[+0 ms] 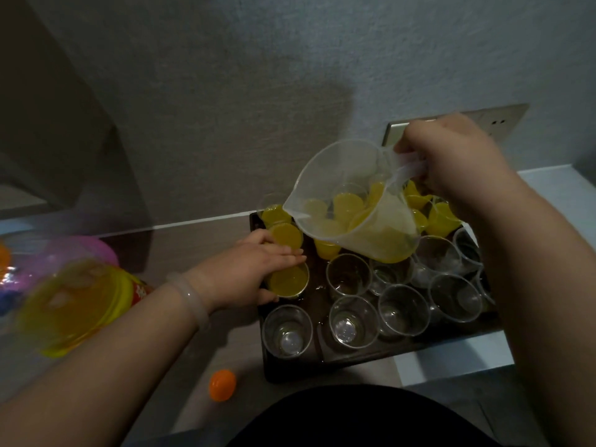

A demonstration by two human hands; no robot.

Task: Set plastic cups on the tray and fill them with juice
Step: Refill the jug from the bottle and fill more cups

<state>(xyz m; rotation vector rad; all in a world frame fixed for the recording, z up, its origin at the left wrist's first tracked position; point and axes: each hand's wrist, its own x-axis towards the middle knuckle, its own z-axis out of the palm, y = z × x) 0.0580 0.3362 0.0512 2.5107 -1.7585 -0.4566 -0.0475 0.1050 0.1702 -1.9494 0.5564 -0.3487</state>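
Note:
A dark tray (361, 358) holds several clear plastic cups. Those along the back and left are full of yellow juice, such as a filled cup (285, 235); the front ones, like an empty cup (287, 330), hold nothing. My right hand (451, 156) grips the handle of a clear jug (351, 201), tilted to the left above the tray with a little juice pooled in it. My left hand (254, 269) is wrapped round a filled cup (288, 280) at the tray's left side, fingers lying over its rim.
A large juice bottle (71, 304) with a yellow body and red label lies blurred at the left. An orange cap (222, 384) sits on the counter in front of the tray. Something pink and purple (74, 250) lies behind the bottle. A wall socket (496, 121) is behind my right hand.

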